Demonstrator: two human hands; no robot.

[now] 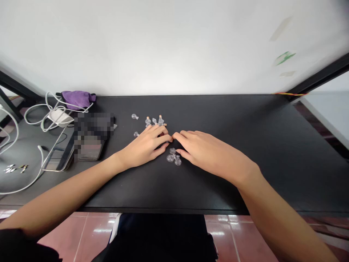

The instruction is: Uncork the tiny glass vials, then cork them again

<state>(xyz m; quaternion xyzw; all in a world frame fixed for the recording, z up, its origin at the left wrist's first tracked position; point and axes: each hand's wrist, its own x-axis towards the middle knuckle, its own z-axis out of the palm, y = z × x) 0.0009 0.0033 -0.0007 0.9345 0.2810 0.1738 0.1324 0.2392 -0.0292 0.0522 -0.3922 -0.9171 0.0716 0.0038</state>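
Note:
My left hand [152, 142] rests over the table with its fingers curled and its thumb close to the index finger. Whatever it may hold is hidden. Opposite it, my right hand [203, 147] has its index finger at the left fingertips and its thumb apart. That thumb is beside a small group of clear glass mini bottles [178, 160] without visible corks. Behind the left hand lie several more mini bottles, including a corked bottle [160, 119]. A single round bottle [134, 116] lies further left, and another bottle [136, 134] is partly covered by the left hand.
On the left of the black table [218, 196] are a phone [58, 160], a pixelated dark item [94, 131], a purple pouch [76, 99] and a white charger [61, 117] with looping cables. Small pieces [23, 168] lie at far left. A white wall [169, 47] stands behind.

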